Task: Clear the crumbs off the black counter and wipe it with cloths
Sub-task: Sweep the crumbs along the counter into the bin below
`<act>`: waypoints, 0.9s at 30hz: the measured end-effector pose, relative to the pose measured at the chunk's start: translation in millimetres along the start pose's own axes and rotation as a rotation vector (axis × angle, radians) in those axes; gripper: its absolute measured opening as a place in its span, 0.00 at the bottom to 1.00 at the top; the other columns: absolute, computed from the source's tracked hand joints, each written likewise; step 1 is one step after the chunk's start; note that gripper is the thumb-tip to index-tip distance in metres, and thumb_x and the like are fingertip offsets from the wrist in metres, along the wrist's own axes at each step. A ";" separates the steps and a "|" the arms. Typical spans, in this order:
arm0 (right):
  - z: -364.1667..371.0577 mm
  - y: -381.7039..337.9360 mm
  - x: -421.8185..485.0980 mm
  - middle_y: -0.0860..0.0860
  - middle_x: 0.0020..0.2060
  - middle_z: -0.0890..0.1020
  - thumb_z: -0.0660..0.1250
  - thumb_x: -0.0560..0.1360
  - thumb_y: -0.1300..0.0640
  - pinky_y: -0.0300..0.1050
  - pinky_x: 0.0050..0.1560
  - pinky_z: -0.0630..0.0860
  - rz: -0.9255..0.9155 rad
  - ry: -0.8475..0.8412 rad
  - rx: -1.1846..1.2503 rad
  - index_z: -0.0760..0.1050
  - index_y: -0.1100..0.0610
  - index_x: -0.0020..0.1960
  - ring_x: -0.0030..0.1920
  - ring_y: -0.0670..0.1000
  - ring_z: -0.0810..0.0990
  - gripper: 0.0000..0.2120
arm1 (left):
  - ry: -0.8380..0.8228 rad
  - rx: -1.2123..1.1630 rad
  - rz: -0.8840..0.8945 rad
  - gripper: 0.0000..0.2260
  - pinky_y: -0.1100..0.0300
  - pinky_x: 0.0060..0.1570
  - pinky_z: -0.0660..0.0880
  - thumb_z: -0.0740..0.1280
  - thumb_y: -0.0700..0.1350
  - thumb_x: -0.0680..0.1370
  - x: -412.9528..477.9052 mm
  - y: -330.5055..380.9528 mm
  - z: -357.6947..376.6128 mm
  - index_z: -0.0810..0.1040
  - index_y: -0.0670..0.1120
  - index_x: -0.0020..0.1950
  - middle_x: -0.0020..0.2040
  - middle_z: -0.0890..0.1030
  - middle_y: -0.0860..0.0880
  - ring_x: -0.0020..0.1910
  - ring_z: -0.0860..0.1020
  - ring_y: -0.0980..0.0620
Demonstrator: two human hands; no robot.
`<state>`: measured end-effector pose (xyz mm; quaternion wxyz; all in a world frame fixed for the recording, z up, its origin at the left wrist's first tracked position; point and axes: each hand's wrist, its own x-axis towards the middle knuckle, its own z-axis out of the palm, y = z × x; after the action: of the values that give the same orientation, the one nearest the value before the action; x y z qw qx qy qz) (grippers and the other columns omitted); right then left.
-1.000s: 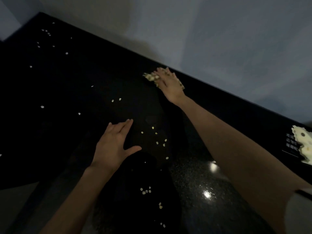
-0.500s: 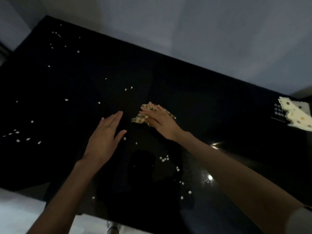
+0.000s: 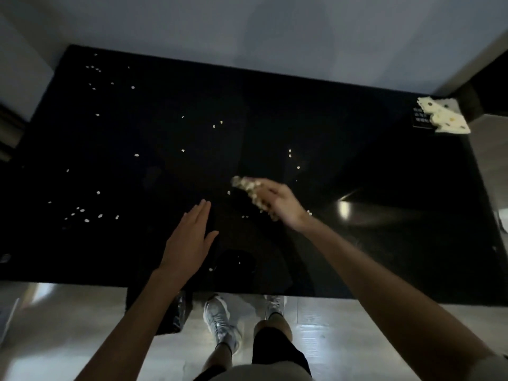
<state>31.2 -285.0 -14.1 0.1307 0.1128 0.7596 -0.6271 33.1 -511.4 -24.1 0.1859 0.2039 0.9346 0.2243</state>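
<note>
Moved: right hand (image 3: 283,206) swept cloth (image 3: 247,187) nearer, herding crumbs (image 3: 100,215).
Hold: its grip clutches cloth.
Barrier: left hand (image 3: 189,237) flat, grip open.

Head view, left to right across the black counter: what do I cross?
Crumb cluster → open left hand → wiping cloth under the right hand → light glare → spotted spare cloth at the far right corner.

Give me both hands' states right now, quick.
Left hand: open, fingers straight, holding nothing.
Right hand: holding the patterned cloth.
</note>
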 end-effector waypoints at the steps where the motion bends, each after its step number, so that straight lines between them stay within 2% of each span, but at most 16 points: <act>1: -9.7 -9.2 -3.5 0.44 0.51 0.82 0.59 0.80 0.62 0.31 0.55 0.72 0.005 0.064 0.062 0.76 0.55 0.62 0.51 0.38 0.78 0.13 | -0.013 0.006 0.007 0.31 0.61 0.72 0.47 0.60 0.52 0.79 -1.4 1.3 0.6 0.49 0.44 0.76 0.77 0.51 0.48 0.75 0.51 0.52; 2: -22.3 -15.7 -5.2 0.42 0.46 0.82 0.60 0.80 0.63 0.32 0.51 0.73 0.008 0.123 0.105 0.76 0.54 0.60 0.46 0.37 0.78 0.12 | -0.022 0.006 0.013 0.32 0.60 0.72 0.47 0.60 0.54 0.78 -1.3 3.2 1.3 0.49 0.44 0.76 0.77 0.50 0.48 0.76 0.50 0.52; 4: -49.9 -24.0 -7.2 0.42 0.43 0.83 0.60 0.80 0.61 0.36 0.51 0.74 0.022 0.218 0.135 0.78 0.50 0.57 0.46 0.41 0.79 0.12 | -0.034 0.019 0.021 0.36 0.60 0.72 0.46 0.62 0.58 0.76 1.6 7.7 3.3 0.48 0.44 0.76 0.77 0.48 0.48 0.76 0.47 0.52; 6: -76.3 -24.4 -5.3 0.45 0.47 0.82 0.59 0.81 0.59 0.39 0.54 0.74 0.030 0.305 0.071 0.77 0.49 0.57 0.49 0.44 0.79 0.11 | -0.047 0.084 0.030 0.40 0.59 0.71 0.44 0.63 0.60 0.74 7.9 11.2 6.1 0.46 0.44 0.76 0.77 0.47 0.47 0.76 0.46 0.51; 9: -109.5 -8.8 12.3 0.48 0.57 0.80 0.57 0.82 0.55 0.38 0.56 0.72 0.056 0.448 -0.154 0.74 0.51 0.66 0.56 0.45 0.77 0.15 | -0.051 0.169 0.021 0.45 0.57 0.72 0.43 0.64 0.63 0.72 16.5 13.2 10.3 0.44 0.44 0.76 0.77 0.45 0.46 0.76 0.45 0.49; 12: -129.4 20.2 43.1 0.52 0.64 0.76 0.56 0.82 0.55 0.44 0.63 0.72 0.114 0.522 -0.306 0.68 0.52 0.71 0.63 0.50 0.74 0.18 | -0.027 0.175 -0.005 0.47 0.55 0.72 0.44 0.68 0.61 0.69 24.1 12.1 12.4 0.45 0.44 0.76 0.77 0.46 0.44 0.76 0.46 0.46; 14: -131.5 37.5 65.5 0.53 0.68 0.73 0.56 0.82 0.57 0.48 0.70 0.66 0.127 0.551 -0.361 0.68 0.52 0.71 0.69 0.52 0.69 0.18 | -0.007 0.177 -0.015 0.49 0.54 0.72 0.44 0.71 0.60 0.68 27.9 10.3 13.5 0.46 0.44 0.76 0.77 0.46 0.43 0.76 0.47 0.45; 17: -123.5 48.6 97.0 0.52 0.71 0.70 0.58 0.81 0.61 0.49 0.76 0.50 0.051 0.601 -0.455 0.71 0.53 0.68 0.76 0.54 0.57 0.17 | -0.007 0.210 -0.039 0.51 0.53 0.71 0.43 0.72 0.61 0.65 32.7 4.0 16.5 0.47 0.44 0.76 0.77 0.47 0.42 0.76 0.47 0.43; 20: -109.1 43.2 117.1 0.52 0.71 0.70 0.59 0.80 0.63 0.47 0.76 0.46 -0.030 0.555 -0.479 0.73 0.55 0.67 0.76 0.53 0.57 0.16 | -0.009 0.212 -0.073 0.53 0.53 0.71 0.42 0.72 0.63 0.63 36.6 0.0 19.1 0.46 0.44 0.76 0.77 0.46 0.42 0.76 0.46 0.43; 24: -71.1 45.2 105.4 0.51 0.69 0.73 0.62 0.78 0.65 0.50 0.76 0.50 -0.197 0.317 -0.559 0.75 0.55 0.65 0.75 0.53 0.60 0.17 | -0.010 0.211 -0.088 0.54 0.52 0.72 0.42 0.72 0.64 0.62 37.5 -1.0 19.7 0.47 0.45 0.76 0.77 0.47 0.42 0.76 0.46 0.43; 27: -32.2 49.4 65.1 0.49 0.69 0.72 0.62 0.77 0.67 0.40 0.75 0.47 -0.277 0.144 -0.530 0.75 0.53 0.65 0.73 0.45 0.57 0.19 | -0.005 0.201 -0.110 0.54 0.49 0.72 0.46 0.73 0.64 0.61 35.3 -1.5 19.9 0.49 0.44 0.76 0.77 0.50 0.41 0.76 0.48 0.42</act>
<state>-15.3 -243.5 -76.2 0.0145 0.0142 0.9122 -0.4091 11.4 -489.3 -50.4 0.1787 0.1707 0.9617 0.1183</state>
